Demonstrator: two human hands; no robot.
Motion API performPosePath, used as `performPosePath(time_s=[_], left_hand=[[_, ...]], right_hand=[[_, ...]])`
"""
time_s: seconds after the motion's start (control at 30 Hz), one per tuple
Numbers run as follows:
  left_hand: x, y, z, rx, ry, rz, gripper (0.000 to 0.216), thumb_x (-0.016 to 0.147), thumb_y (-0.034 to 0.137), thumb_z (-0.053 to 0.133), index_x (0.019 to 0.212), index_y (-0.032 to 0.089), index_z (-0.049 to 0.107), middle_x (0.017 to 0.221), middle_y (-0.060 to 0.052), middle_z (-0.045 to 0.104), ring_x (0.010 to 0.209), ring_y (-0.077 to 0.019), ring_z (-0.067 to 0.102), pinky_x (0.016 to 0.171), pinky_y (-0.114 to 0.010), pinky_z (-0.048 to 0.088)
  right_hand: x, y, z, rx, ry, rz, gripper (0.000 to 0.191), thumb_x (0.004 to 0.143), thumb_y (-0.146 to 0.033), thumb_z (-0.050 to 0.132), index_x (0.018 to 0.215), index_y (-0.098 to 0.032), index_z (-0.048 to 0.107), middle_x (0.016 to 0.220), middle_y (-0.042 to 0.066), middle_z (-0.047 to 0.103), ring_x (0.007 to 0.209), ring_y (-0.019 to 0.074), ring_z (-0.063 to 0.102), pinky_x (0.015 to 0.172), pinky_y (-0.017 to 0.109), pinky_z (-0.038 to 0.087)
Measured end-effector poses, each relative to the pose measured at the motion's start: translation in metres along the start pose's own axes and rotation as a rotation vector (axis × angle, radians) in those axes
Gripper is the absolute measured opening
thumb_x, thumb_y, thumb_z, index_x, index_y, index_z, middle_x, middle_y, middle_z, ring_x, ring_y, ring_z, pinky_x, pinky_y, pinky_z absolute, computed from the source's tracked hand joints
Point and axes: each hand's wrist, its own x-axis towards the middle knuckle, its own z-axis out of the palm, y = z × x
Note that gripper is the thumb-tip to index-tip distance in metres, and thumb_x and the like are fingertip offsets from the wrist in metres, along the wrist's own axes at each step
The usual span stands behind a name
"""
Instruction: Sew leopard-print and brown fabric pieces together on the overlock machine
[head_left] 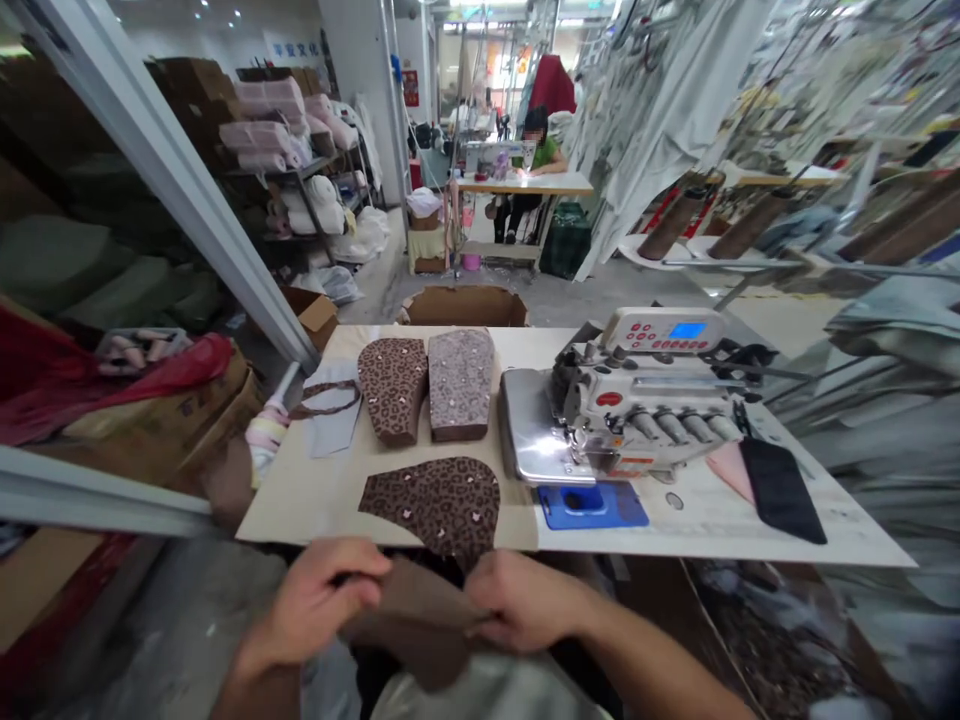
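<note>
Gripping a plain brown fabric piece (424, 605) between them, a person's two hands meet in the head view just off the near edge of a pale worktable (300, 515), above the lap. The left hand (322, 595) pinches the left end between thumb and fingers; the right hand (525, 600) is closed around the right end. Just beyond them, a leopard-print fabric piece (435, 500) lies flat, its narrowing end reaching over the edge toward the right hand; whether it joins the plain piece cannot be told. Behind it stand two stacks side by side: a brown leopard-print stack (394, 385) and, to its right, a paler grey-topped stack (460, 380). Further right are an overlock sewing machine (652, 395) and a blue plastic tray (622, 508). In the background, a co-worker in green (551, 155) sits at another sewing table (555, 183).
</note>
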Motion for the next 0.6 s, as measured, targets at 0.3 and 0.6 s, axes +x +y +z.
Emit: performPosePath(time_s=[0.3,0.6], left_hand=[[-0.020,-0.108,0.029,0.327,0.143,-0.379,0.029,0.096,0.035,0.053,0.096,0.022,0.078,0.092,-0.007,0.079,0.087,-0.0231,0.075,0.081,-0.034,0.060],[-0.026,-0.109,0.041,0.403,0.105,-0.392,0.029,0.101,0.032,0.049,0.106,0.022,0.076,0.099,-0.007,0.076,0.093,-0.0223,0.072,0.086,-0.033,0.056]], right_hand=[[0.031,0.033,-0.009,-0.183,0.234,0.971,0.043,0.100,-0.025,0.057,0.142,-0.020,0.049,0.112,0.011,0.077,0.098,0.0262,0.075,0.081,0.031,0.050],[0.032,0.040,0.008,-0.548,0.220,1.092,0.018,0.108,-0.027,0.044,0.109,-0.020,0.061,0.102,0.009,0.074,0.078,0.0195,0.071,0.057,0.026,0.035]])
